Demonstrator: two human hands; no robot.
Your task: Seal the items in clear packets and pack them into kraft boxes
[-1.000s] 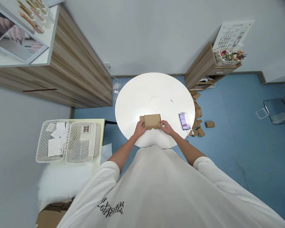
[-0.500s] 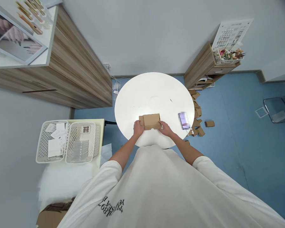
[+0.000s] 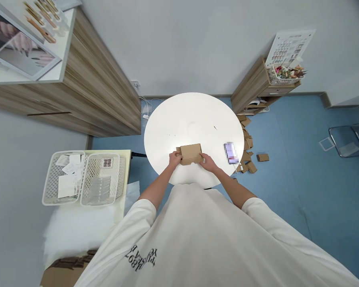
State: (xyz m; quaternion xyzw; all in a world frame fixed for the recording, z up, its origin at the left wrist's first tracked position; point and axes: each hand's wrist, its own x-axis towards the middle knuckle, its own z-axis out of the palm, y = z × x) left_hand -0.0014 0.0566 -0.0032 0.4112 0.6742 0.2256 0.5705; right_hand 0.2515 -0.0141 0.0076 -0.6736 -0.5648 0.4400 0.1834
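A small brown cardboard box (image 3: 191, 152) lies near the front edge of the round white table (image 3: 179, 115). At its left end, where a flap sticks out, my left hand (image 3: 175, 159) grips the cardboard with bent fingers. My right hand (image 3: 208, 162) holds the box's right end, thumb on the near corner. Both hands are closed on the box; some of the fingertips are hidden. To the right on the table lies a pixelated purple phone-like object (image 3: 231, 153).
Several brown boxes (image 3: 247, 143) lie on the blue floor right of the table. At left, white baskets (image 3: 86, 175) hold papers and clear plastic trays on a side table. A tall wooden cabinet (image 3: 107, 79) and a small one (image 3: 251, 85) flank the table.
My left hand has shifted slightly in and up over the flap at the box's left end, and the flap shows less. My right hand stays at the right end.
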